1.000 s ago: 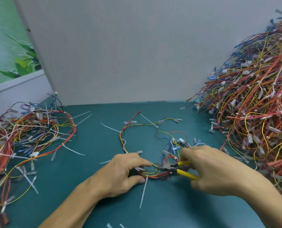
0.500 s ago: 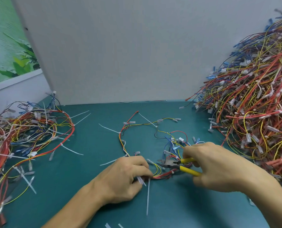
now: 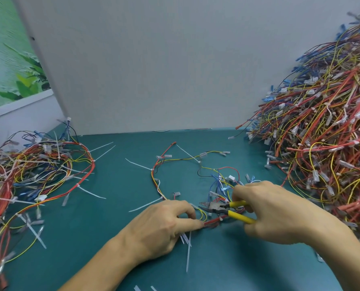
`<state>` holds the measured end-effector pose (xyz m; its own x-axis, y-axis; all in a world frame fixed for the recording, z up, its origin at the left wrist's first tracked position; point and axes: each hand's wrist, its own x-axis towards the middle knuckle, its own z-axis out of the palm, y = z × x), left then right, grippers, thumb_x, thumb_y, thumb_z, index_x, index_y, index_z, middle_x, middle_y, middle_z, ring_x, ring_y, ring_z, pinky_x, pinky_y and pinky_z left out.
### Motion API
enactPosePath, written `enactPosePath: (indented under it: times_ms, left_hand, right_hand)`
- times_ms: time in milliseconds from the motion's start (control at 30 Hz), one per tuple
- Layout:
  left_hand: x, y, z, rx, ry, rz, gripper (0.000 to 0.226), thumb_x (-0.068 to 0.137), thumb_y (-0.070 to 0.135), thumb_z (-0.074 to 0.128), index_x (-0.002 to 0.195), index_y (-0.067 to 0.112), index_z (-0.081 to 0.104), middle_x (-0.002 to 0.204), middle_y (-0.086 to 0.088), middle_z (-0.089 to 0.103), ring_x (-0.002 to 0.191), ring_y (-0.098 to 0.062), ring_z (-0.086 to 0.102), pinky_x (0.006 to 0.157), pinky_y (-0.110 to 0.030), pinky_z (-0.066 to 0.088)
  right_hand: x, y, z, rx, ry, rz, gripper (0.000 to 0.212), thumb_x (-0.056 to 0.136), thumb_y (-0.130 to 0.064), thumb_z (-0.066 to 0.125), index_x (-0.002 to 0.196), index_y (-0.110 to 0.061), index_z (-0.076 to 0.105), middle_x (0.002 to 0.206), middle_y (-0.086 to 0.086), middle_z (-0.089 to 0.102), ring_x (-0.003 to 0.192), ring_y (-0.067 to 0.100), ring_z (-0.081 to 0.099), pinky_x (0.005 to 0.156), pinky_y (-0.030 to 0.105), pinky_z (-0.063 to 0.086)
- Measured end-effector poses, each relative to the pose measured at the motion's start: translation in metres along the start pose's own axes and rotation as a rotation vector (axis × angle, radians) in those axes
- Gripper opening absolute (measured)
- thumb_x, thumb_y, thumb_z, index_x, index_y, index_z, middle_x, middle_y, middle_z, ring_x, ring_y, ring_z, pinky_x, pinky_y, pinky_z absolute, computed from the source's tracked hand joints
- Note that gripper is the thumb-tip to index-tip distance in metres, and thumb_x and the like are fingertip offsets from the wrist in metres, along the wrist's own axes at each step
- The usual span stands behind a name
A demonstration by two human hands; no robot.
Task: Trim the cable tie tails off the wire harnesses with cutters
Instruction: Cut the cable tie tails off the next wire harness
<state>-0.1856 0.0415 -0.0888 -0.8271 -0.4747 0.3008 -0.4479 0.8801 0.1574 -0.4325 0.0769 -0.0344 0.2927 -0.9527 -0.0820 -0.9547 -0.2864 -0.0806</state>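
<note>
A wire harness [image 3: 176, 160] of red, yellow, blue and black wires lies looped on the teal table [image 3: 116, 185], with white cable tie tails sticking out. My left hand [image 3: 162, 225] pinches its red wire bundle near the front. My right hand [image 3: 273, 211] grips the yellow handles of the cutters [image 3: 223, 208], whose dark jaws point left, just above the bundle and slightly apart. A loose white cable tie tail [image 3: 188, 255] lies on the table below my left hand.
A tall heap of harnesses [image 3: 326, 148] fills the right side. A smaller pile of harnesses [image 3: 31, 177] lies at the left, with tie tails sticking out. A white wall panel [image 3: 153, 70] stands behind the table. Small cut pieces [image 3: 137, 288] lie at the front edge.
My left hand shifted right along the bundle and now pinches it closer to the cutters. The cutters' jaws have drawn back a little to the right. The cut tail dropped beside my left hand.
</note>
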Motion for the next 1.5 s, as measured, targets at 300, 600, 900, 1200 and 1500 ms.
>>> enactPosePath:
  times_ms: [300,600,900,1200,1500]
  left_hand:
    - [0.003,0.001,0.007,-0.039,-0.012,-0.097,0.041,0.079,0.0,0.044,0.112,0.021,0.056,0.107,0.0,0.051,0.084,-0.021,0.051,0.073,-0.027,0.046]
    - [0.002,-0.002,0.01,-0.216,0.074,-0.148,0.007,0.084,0.012,0.067,0.09,0.014,0.064,0.085,0.003,0.059,0.074,-0.002,0.05,0.08,0.001,0.03]
    - [0.017,-0.012,0.009,-0.354,-0.091,-0.403,0.02,0.093,0.02,0.058,0.081,0.005,0.061,0.082,-0.006,0.062,0.077,-0.017,0.053,0.076,-0.03,0.044]
    - [0.023,-0.009,0.007,-0.46,-0.056,-0.538,0.016,0.091,0.022,0.062,0.075,0.024,0.063,0.085,0.006,0.071,0.078,-0.005,0.06,0.078,-0.022,0.046]
    - [0.022,-0.011,0.008,-0.449,-0.036,-0.544,0.015,0.095,0.022,0.055,0.08,0.023,0.055,0.074,0.01,0.059,0.068,-0.002,0.049,0.068,-0.018,0.04]
  right_hand:
    - [0.001,0.001,-0.001,0.055,0.017,0.002,0.026,0.073,-0.037,0.058,0.095,-0.029,0.046,0.092,-0.011,0.054,0.092,0.018,0.055,0.078,0.037,0.049]
    - [-0.001,-0.001,-0.006,0.065,-0.002,0.003,0.029,0.074,-0.04,0.059,0.098,-0.027,0.049,0.093,-0.008,0.057,0.092,0.019,0.056,0.079,0.039,0.05]
    - [-0.003,-0.006,-0.004,-0.053,-0.067,-0.037,0.028,0.071,-0.039,0.058,0.098,-0.029,0.06,0.092,-0.007,0.06,0.09,0.017,0.057,0.077,0.037,0.052]
    - [-0.003,-0.013,0.0,-0.106,-0.063,-0.063,0.022,0.075,-0.041,0.058,0.095,-0.032,0.057,0.095,-0.009,0.057,0.092,0.016,0.055,0.071,0.03,0.048]
    - [-0.002,-0.016,0.003,-0.085,-0.028,-0.063,0.023,0.077,-0.044,0.056,0.096,-0.032,0.058,0.095,-0.01,0.055,0.093,0.017,0.056,0.074,0.031,0.05]
